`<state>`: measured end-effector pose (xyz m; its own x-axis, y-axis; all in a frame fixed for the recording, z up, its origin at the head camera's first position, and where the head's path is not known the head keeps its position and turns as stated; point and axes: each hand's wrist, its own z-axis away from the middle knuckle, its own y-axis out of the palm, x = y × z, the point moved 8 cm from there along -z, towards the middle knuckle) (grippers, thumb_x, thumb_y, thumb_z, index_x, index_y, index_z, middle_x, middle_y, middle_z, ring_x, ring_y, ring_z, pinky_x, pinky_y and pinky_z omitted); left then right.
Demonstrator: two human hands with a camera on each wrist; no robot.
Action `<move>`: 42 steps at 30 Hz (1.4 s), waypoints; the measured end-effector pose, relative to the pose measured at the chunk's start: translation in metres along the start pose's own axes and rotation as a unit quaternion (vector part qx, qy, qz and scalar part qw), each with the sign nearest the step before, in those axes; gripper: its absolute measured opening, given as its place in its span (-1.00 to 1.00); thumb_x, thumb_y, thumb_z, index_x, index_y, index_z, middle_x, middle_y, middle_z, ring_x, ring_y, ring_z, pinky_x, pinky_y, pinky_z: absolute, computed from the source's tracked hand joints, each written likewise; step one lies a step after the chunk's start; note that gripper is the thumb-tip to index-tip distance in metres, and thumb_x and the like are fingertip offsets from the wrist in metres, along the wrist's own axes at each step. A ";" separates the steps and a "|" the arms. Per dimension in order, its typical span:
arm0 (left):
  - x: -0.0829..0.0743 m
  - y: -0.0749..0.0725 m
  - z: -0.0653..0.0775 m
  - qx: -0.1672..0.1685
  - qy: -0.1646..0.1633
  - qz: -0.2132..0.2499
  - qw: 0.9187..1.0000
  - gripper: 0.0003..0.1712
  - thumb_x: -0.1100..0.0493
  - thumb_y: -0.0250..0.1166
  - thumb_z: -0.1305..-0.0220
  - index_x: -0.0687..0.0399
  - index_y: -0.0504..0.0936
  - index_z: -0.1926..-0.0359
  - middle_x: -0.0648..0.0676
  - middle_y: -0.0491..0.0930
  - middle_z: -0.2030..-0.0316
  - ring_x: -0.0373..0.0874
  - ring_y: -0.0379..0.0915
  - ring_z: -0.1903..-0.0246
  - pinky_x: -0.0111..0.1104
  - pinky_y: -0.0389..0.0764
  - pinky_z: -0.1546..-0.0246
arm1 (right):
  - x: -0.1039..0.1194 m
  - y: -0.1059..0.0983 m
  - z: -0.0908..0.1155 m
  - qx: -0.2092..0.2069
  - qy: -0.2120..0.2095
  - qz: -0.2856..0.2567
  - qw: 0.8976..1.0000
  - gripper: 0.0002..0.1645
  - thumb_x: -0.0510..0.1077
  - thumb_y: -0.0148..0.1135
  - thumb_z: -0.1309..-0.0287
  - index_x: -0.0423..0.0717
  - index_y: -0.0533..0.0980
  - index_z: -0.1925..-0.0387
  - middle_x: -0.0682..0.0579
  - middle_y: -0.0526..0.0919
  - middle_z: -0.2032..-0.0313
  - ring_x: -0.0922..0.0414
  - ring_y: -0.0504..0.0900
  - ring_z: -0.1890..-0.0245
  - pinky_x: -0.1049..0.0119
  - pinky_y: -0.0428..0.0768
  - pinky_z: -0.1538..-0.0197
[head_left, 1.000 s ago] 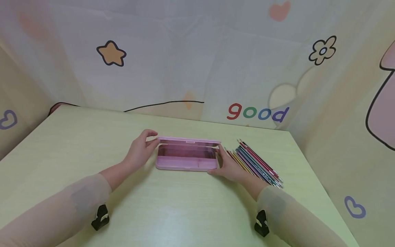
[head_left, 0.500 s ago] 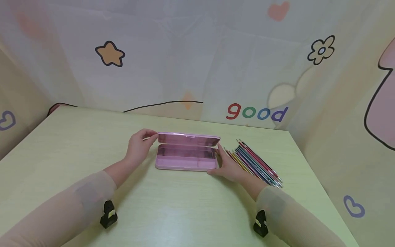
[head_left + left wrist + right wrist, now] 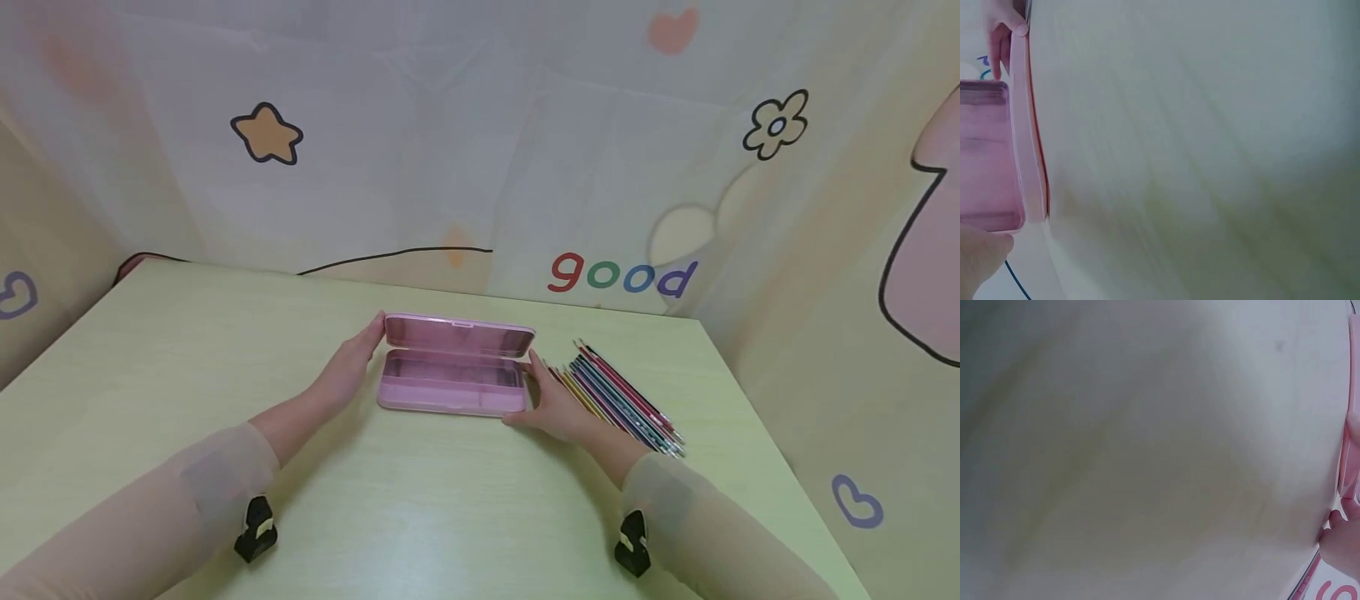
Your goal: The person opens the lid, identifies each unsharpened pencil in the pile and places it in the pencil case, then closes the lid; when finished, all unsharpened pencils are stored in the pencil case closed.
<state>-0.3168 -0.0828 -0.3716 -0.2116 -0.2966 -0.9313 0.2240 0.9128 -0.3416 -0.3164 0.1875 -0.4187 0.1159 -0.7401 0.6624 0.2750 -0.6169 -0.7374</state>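
A pink pencil case (image 3: 450, 398) lies on the table in the head view, its lid (image 3: 459, 336) raised and leaning back at the hinge. Inside, the base is split lengthwise into compartments. At the lid's left end, my left hand (image 3: 347, 367) touches the edge with outstretched fingers. My right hand (image 3: 557, 406) grips the base's right end, thumb at the front corner and fingers along the side. In the left wrist view, the left thumb (image 3: 988, 247) lies by the lid's corner. The right wrist view catches only the case's pink edge (image 3: 1346, 469) beside the fingers.
Several colored pencils (image 3: 626, 396) lie in a slanted bundle just right of the case, partly behind the right hand. The pale table (image 3: 420, 500) meets a printed curtain (image 3: 420, 167) at the back. Both forearms wear light sleeves with small black devices (image 3: 257, 529).
The lid has swung further up and back. My left hand's fingers have gone from a curled pinch at the lid corner to straight along its end. The right hand stays put.
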 end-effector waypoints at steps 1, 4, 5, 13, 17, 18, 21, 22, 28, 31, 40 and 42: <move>0.000 0.001 -0.001 0.006 0.001 0.013 1.000 -0.23 -0.20 -0.45 -0.46 0.27 -0.17 -0.43 0.21 -0.10 -0.41 0.09 -0.18 -0.38 -0.05 -0.07 -0.34 | -0.001 0.000 0.000 0.000 0.000 0.000 1.000 0.43 0.11 0.50 0.19 -0.06 -0.31 -0.45 -0.08 0.09 -0.39 -0.03 -0.04 -0.40 -0.01 -0.04 -0.37; 0.001 0.001 -0.004 0.022 0.004 0.047 0.999 -0.21 -0.20 -0.48 -0.45 0.31 -0.24 -0.42 0.26 -0.15 -0.41 0.07 -0.22 -0.39 -0.04 -0.06 -0.34 | -0.001 0.001 0.000 0.003 0.003 0.002 1.000 0.43 0.11 0.50 0.19 -0.02 -0.31 -0.46 -0.03 0.11 -0.39 0.01 -0.03 -0.40 0.01 -0.05 -0.38; 0.001 0.001 -0.005 0.025 0.003 0.054 0.998 -0.20 -0.22 -0.49 -0.44 0.31 -0.24 -0.42 0.27 -0.15 -0.41 0.07 -0.22 -0.39 -0.04 -0.07 -0.34 | -0.002 0.001 0.000 0.004 0.004 0.002 1.000 0.43 0.11 0.50 0.19 -0.01 -0.32 -0.46 -0.02 0.10 -0.39 0.02 -0.04 -0.40 0.02 -0.05 -0.38; 0.001 -0.002 -0.011 0.048 -0.005 0.055 0.997 -0.13 -0.31 -0.56 -0.39 0.26 -0.20 -0.43 0.21 -0.15 -0.42 0.06 -0.22 -0.39 -0.05 -0.08 -0.34 | -0.001 -0.001 0.001 0.001 0.003 0.006 1.000 0.44 0.13 0.49 0.19 -0.06 -0.33 -0.45 -0.01 0.11 -0.39 0.04 -0.04 -0.40 0.02 -0.06 -0.38; 0.003 -0.001 -0.015 0.064 -0.011 0.057 0.996 -0.13 -0.34 -0.58 -0.37 0.18 -0.25 -0.45 0.14 -0.21 -0.44 0.01 -0.27 -0.40 -0.07 -0.12 -0.35 | 0.001 -0.002 0.002 -0.001 0.001 0.000 1.000 0.44 0.09 0.50 0.18 -0.09 -0.33 -0.45 -0.03 0.13 -0.38 0.03 -0.02 -0.39 0.02 -0.07 -0.38; 0.004 -0.001 -0.017 0.067 -0.012 0.057 0.996 -0.12 -0.35 -0.59 -0.36 0.17 -0.25 -0.45 0.13 -0.22 -0.44 0.00 -0.28 -0.40 -0.07 -0.13 -0.35 | 0.001 -0.002 0.002 -0.002 0.002 -0.003 1.000 0.43 0.08 0.50 0.18 -0.09 -0.32 -0.45 -0.03 0.14 -0.38 0.03 -0.01 -0.39 0.02 -0.07 -0.38; 0.005 0.000 -0.022 0.079 -0.015 0.060 0.995 -0.12 -0.35 -0.61 -0.35 0.15 -0.26 -0.45 0.13 -0.22 -0.44 -0.02 -0.30 -0.40 -0.06 -0.16 -0.36 | 0.001 -0.003 0.003 -0.003 0.003 -0.003 1.000 0.44 0.08 0.51 0.19 -0.10 -0.31 -0.45 -0.05 0.15 -0.37 0.01 0.00 -0.39 0.00 -0.06 -0.38; 0.005 0.000 -0.023 0.083 -0.017 0.061 0.995 -0.11 -0.37 -0.62 -0.34 0.16 -0.26 -0.45 0.13 -0.23 -0.44 -0.02 -0.30 -0.40 -0.06 -0.17 -0.36 | 0.001 -0.003 0.003 -0.003 0.005 -0.002 1.000 0.44 0.08 0.51 0.20 -0.08 -0.31 -0.45 -0.05 0.14 -0.38 0.02 0.01 -0.39 0.00 -0.06 -0.38; 0.008 0.000 -0.029 0.093 -0.036 0.070 0.992 -0.05 -0.41 -0.63 -0.30 0.20 -0.27 -0.44 0.17 -0.25 -0.43 0.02 -0.31 -0.40 -0.04 -0.17 -0.35 | 0.001 -0.003 0.002 -0.001 0.010 0.002 1.000 0.43 0.09 0.50 0.19 -0.07 -0.32 -0.45 -0.04 0.13 -0.38 0.01 0.00 -0.39 0.00 -0.05 -0.37; 0.009 0.000 -0.030 0.096 -0.044 0.068 0.992 -0.02 -0.43 -0.63 -0.28 0.21 -0.27 -0.44 0.17 -0.25 -0.43 0.02 -0.31 -0.40 -0.04 -0.16 -0.35 | 0.000 -0.004 0.002 -0.001 0.011 0.002 1.000 0.43 0.09 0.50 0.19 -0.05 -0.31 -0.45 -0.03 0.13 -0.38 0.02 0.00 -0.39 0.01 -0.06 -0.38; 0.016 0.001 -0.035 0.101 -0.068 0.066 0.990 0.05 -0.50 -0.58 -0.22 0.22 -0.25 -0.44 0.16 -0.24 -0.43 0.01 -0.31 -0.40 -0.06 -0.14 -0.35 | -0.001 -0.003 0.001 0.000 0.001 0.005 1.000 0.44 0.08 0.50 0.19 -0.10 -0.31 -0.45 -0.05 0.13 -0.38 -0.02 0.01 -0.39 0.00 -0.05 -0.37; 0.017 0.002 -0.036 0.101 -0.069 0.067 0.990 0.02 -0.46 -0.59 -0.26 0.23 -0.26 -0.43 0.16 -0.25 -0.43 0.02 -0.31 -0.40 -0.06 -0.14 -0.35 | -0.001 -0.004 0.001 0.000 0.001 0.005 1.000 0.43 0.08 0.50 0.18 -0.10 -0.31 -0.45 -0.05 0.13 -0.38 -0.01 0.01 -0.39 0.00 -0.05 -0.37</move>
<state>-0.3538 -0.0760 -0.3838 -0.0391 -0.2249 -0.9736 0.4299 0.8758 -0.2196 -0.3162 0.1909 -0.4165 0.1172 -0.7464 0.6551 0.2735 -0.6099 -0.7438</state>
